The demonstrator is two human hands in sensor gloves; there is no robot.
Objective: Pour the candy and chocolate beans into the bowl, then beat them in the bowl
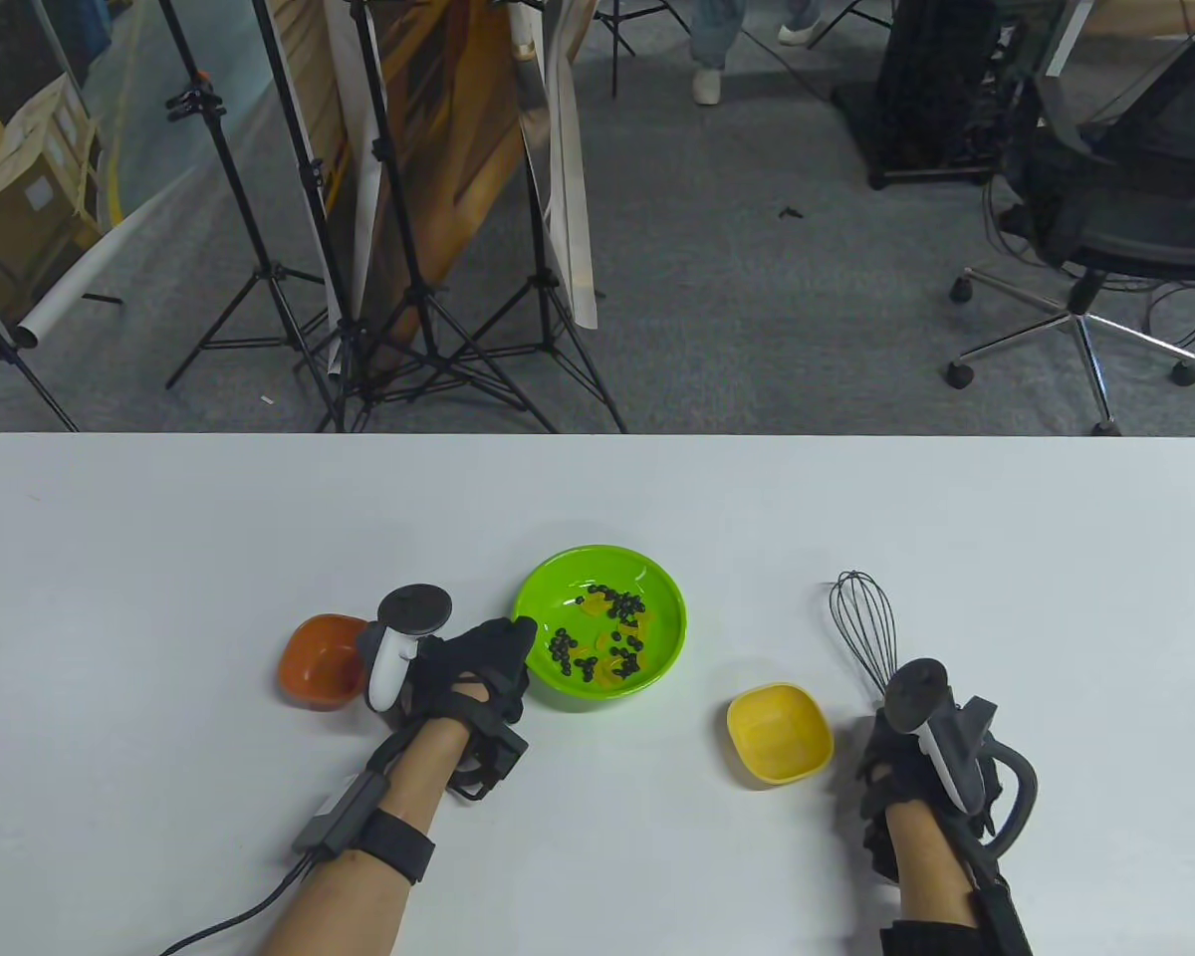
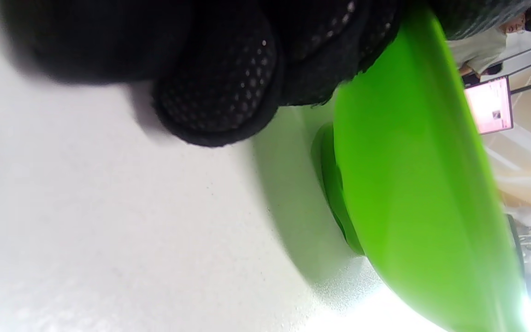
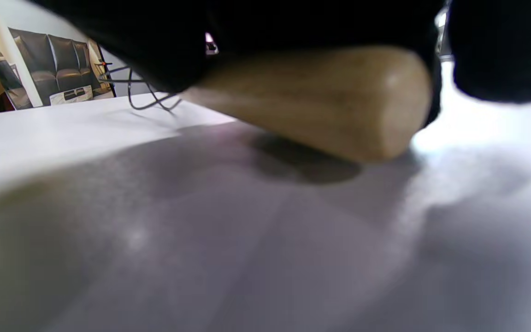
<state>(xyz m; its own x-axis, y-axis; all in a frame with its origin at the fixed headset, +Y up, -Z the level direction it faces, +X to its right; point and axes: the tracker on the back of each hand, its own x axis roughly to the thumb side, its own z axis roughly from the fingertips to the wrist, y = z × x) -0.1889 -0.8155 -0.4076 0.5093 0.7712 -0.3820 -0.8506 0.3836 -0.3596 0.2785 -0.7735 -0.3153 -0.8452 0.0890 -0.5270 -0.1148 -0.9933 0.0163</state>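
At surface centre: green bowl (image 1: 599,624), candy and dark beans already inside; light plastic, judged prone to sliding. Rim gripped by left hand (image 1: 478,662) fingers. Whisk (image 1: 866,627) lies right of bowl; stiff wooden handle (image 3: 321,99) enclosed by right hand (image 1: 921,772) fingers. Handle judged best hold.

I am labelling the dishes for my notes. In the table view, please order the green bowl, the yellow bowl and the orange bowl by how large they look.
1. green bowl, clearly the largest.
2. yellow bowl.
3. orange bowl, about like the yellow; the left hand partly hides it, so their order is unsure.
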